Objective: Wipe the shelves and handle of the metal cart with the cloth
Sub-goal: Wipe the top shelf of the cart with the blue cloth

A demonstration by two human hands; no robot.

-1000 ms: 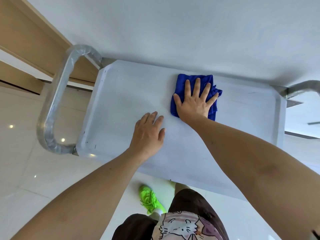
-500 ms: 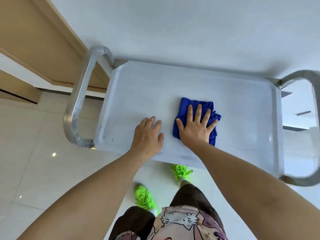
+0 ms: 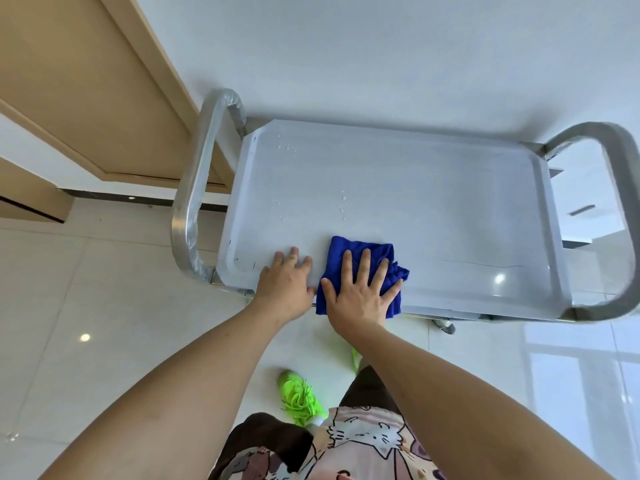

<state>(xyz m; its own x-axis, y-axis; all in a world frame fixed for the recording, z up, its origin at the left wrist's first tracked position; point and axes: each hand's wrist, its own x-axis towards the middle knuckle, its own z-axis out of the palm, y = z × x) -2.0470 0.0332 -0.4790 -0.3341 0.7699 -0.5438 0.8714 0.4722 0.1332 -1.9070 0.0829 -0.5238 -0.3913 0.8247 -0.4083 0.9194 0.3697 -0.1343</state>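
Filling the middle of the frame, our metal cart [image 3: 433,202] shows its top shelf, a handle [image 3: 194,188] at left. Our right hand [image 3: 360,292] presses the blue cloth [image 3: 360,251] flat near the lower edge, fingers [image 3: 363,265] spread, gripping nothing. Our left hand [image 3: 285,289] rests open just beside it.

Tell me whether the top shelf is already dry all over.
No: water droplets still sit on the top shelf beyond the blue cloth, which lies under the right hand at the near edge.
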